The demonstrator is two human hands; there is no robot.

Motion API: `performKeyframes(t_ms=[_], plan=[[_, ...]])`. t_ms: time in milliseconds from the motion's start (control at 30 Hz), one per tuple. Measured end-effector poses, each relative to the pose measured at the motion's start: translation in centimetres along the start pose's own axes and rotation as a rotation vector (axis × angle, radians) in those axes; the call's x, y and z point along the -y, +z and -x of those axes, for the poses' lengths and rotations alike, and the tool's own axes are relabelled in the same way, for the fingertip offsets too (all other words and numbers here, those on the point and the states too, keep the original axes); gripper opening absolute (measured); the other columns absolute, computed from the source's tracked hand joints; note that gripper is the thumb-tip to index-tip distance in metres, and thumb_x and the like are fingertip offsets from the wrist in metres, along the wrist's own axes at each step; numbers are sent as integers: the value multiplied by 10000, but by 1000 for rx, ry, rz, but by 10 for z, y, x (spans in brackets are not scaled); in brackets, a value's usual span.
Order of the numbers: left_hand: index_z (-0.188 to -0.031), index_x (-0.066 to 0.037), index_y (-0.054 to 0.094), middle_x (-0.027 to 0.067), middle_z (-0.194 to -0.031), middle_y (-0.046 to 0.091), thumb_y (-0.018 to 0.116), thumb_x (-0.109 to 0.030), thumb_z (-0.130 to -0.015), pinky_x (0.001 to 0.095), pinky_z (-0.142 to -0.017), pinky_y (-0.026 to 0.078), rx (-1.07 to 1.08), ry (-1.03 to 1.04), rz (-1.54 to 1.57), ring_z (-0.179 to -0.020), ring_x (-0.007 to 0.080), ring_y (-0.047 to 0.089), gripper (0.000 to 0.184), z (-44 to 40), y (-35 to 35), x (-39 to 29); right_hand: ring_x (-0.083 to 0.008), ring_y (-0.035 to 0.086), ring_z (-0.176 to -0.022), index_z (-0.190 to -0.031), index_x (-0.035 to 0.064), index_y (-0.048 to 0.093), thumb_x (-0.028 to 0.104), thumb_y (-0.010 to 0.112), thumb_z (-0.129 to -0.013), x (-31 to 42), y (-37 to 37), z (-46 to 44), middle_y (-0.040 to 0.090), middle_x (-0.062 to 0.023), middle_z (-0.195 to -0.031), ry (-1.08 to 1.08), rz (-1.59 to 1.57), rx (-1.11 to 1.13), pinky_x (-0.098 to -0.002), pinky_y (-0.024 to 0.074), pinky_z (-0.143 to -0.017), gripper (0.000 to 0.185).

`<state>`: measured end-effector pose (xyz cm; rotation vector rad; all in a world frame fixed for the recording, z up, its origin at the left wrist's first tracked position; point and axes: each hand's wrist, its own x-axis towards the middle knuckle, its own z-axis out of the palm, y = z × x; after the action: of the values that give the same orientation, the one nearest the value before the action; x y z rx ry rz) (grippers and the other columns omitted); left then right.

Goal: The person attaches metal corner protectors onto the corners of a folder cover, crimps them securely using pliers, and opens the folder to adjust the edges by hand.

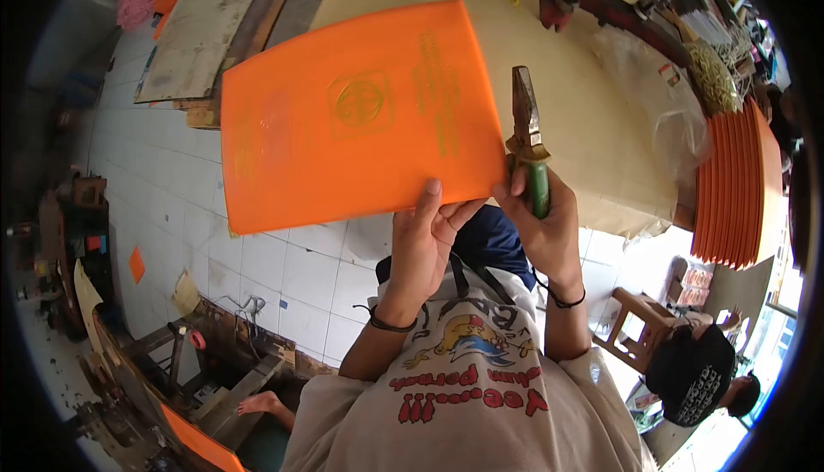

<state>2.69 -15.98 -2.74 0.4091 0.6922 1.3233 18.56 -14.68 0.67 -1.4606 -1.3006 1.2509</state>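
Observation:
An orange folder (300, 146) with gold print and a round emblem is held up over the floor and the table's edge. My left hand (427, 236) grips its lower edge, thumb on the printed face and fingers behind. My right hand (545, 223) is closed around the green handles of a pair of pliers (528, 120), whose metal jaws point away from me, just right of the folder. The right thumb tip touches the folder's lower right corner.
A table covered in brown paper (584, 120) lies beyond, with a plastic bag (678, 129) and a red metal machine (554, 9). Stacked orange folders (734, 189) stand right. A person in black (691, 373) is at lower right; a bare foot (260, 403) shows lower left.

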Motion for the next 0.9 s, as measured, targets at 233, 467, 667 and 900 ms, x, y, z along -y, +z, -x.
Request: performKeyframes(t_ms=[233, 467, 667, 900], plan=[[-1352, 35, 413, 193, -1325, 553, 435, -208, -1052, 475, -1046, 497, 56, 119, -82, -1209, 323, 589, 386, 4, -6, 22, -178, 544, -982, -953, -6, 636, -107, 547, -796, -27, -22, 78, 529, -84, -1091, 119, -11, -143, -285, 433, -827, 207], [-1338, 27, 432, 180, -1303, 572, 458, -202, -1045, 503, -1051, 486, 24, 176, -67, -1199, 324, 598, 373, -5, -4, 30, -229, 540, -928, -984, -4, 680, -80, 537, -738, -39, -28, 129, 530, -111, -1050, 352, 25, -32, -304, 427, -835, 294], [-1336, 26, 422, 168, -1260, 592, 469, -195, -1040, 523, -1024, 503, -50, 213, -98, -1158, 327, 625, 372, -17, 2, 24, -173, 609, -936, -1036, -45, 640, -72, 543, -776, -20, -31, 121, 603, -125, -1155, 506, -11, 12, -291, 474, -862, 278], [-1323, 31, 417, 182, -1280, 564, 481, -195, -1030, 513, -1025, 508, -149, 154, -98, -1160, 340, 621, 376, -21, 4, 14, -274, 567, -1217, -930, -52, 627, -108, 522, -794, -19, -38, 97, 606, -195, -1231, 468, -285, 113, -360, 484, -963, 181]])
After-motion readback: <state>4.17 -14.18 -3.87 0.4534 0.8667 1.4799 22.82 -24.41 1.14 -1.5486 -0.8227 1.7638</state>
